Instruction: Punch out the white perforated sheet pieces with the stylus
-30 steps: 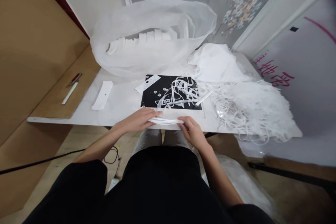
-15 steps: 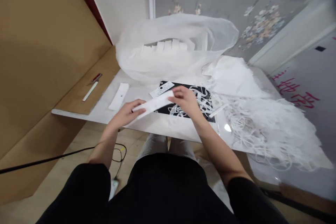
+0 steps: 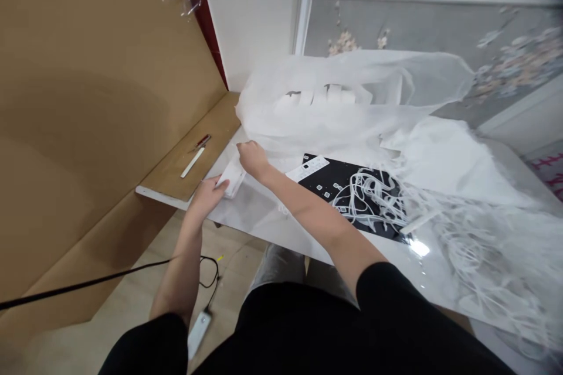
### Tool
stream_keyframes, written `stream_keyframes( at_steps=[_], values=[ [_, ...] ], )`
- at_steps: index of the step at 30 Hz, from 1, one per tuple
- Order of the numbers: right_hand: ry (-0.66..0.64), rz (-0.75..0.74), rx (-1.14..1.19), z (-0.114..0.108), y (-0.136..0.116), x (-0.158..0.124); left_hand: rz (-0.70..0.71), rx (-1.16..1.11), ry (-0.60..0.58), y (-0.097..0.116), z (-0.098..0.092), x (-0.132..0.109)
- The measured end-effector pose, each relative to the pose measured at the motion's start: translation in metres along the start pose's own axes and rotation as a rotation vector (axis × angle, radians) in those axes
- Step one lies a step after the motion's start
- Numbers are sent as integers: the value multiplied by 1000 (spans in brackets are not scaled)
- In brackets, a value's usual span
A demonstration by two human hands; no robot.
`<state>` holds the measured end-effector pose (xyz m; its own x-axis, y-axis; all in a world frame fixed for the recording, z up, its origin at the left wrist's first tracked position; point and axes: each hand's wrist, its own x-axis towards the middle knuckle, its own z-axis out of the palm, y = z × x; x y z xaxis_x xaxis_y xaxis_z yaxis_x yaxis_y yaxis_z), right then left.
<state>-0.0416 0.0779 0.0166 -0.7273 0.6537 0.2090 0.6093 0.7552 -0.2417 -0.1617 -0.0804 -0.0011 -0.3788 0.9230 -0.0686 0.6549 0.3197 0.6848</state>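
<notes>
Squaring up white strips [image 3: 233,177], seemingly: toward the table's [image 3: 257,211] nine o'clock, the left hand [image 3: 208,196] is pinching them; the right hand [image 3: 254,158] is resting curled at their one o'clock, grip unclear. The next move is probably calling for even edges.

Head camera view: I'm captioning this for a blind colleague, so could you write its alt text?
A person's left hand grips flat white strips at a white table, the right hand at their far end. Tangled white cords lie on a black mat to the right.
</notes>
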Motion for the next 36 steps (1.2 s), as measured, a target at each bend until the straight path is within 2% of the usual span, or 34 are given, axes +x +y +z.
stream_keyframes(
  at_steps=[4,7,12,15,17,20,22,25,27,29,31,34,36],
  values=[
    [-32,4,-19,17,1,-3,-36,372,-78,12,-1,-10],
    [-3,35,6,28,6,-8,-102,601,-120,23,-2,-18],
    [15,107,191,41,15,-10,-79,663,14,30,5,-22],
    [43,90,288,39,18,-17,-15,662,7,27,17,-18],
    [64,22,333,32,23,-32,8,679,-12,24,25,-15],
    [79,-68,334,14,44,-72,15,713,-17,20,32,-11],
    [70,-26,247,-1,66,-103,22,720,-18,17,33,-9],
    [-1,125,53,-18,96,-142,30,718,8,16,33,-8],
    [-43,202,-32,-22,106,-158,37,738,118,20,34,-7],
    [-46,242,-64,-22,108,-166,119,713,197,31,41,-5],
    [-22,271,-69,-22,105,-169,285,645,142,49,52,-2],
    [38,329,-43,-29,105,-174,545,468,-125,82,77,5],
    [158,342,104,-39,111,-180,605,294,-240,103,94,12]
  ],
)
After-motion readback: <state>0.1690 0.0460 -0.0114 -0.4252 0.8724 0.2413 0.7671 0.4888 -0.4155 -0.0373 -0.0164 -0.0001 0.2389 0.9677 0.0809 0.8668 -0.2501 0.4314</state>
